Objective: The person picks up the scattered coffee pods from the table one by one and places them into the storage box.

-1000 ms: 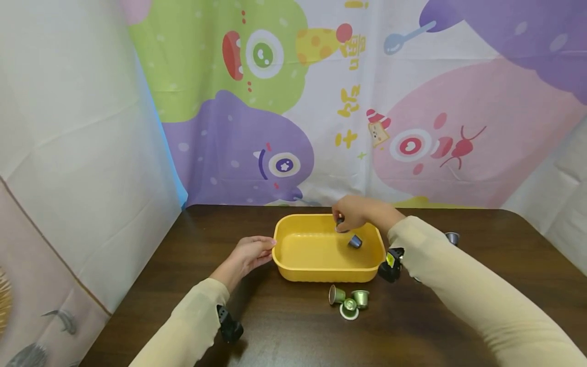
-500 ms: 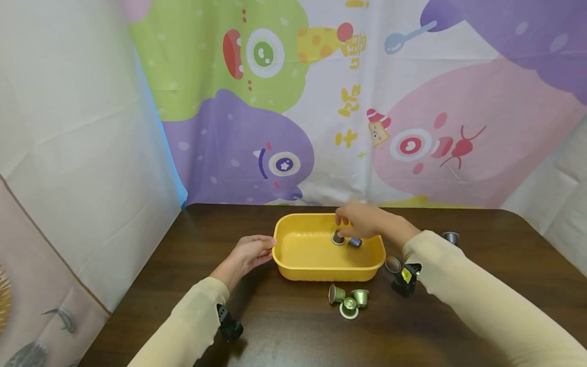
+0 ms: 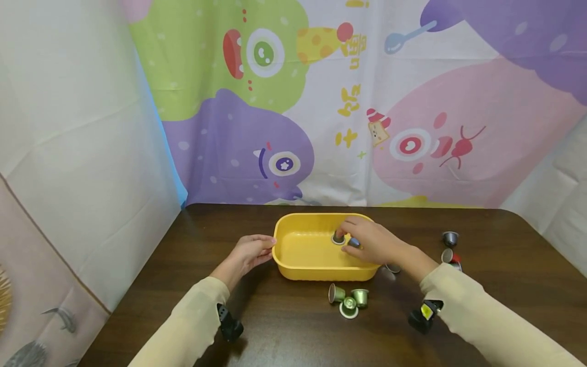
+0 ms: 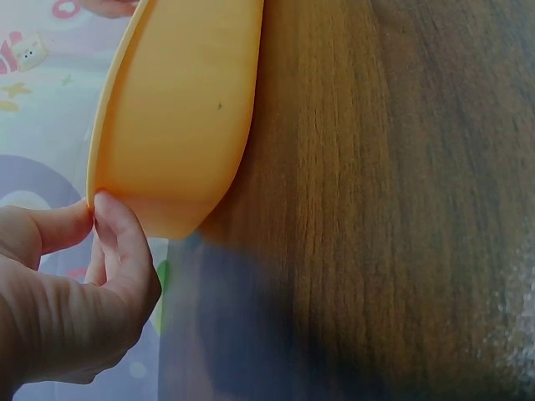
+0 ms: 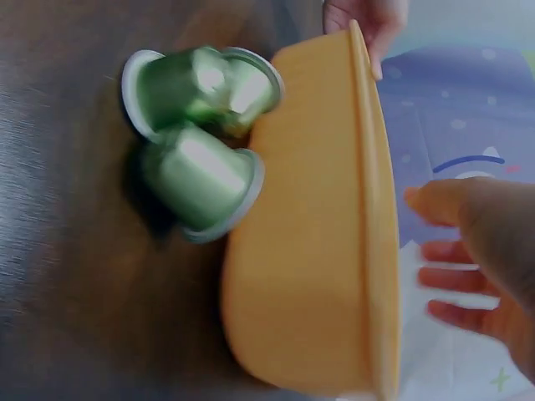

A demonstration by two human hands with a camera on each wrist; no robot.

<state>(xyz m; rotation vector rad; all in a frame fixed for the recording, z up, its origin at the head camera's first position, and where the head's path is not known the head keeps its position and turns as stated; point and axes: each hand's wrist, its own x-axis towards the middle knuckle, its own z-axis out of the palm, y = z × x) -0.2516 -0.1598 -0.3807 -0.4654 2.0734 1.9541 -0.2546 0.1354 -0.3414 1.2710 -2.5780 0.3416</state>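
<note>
So the left hand (image 3: 251,253) is pinching the bin (image 3: 321,274) by its left rim, thumb on 1 side and fingers on the other. The bin's a yellow one, sitting flat near the middle of the table (image 3: 279,326). Right hand (image 3: 378,244) is over the bin's right end, thumb and fingers spread apart, nothing gripped. There's a dark pod (image 3: 338,237) in there, rim down, right by the fingertips; can't tell if they touch. Just beside it is a blue pod (image 3: 353,242), partly hidden by that hand. 3 green pods (image 3: 349,304) are bunched up in front of the bin, 1 of them on its side. Over on the far right there's a grey pod (image 3: 450,238), with a red pod (image 3: 455,258) in front of it.
</note>
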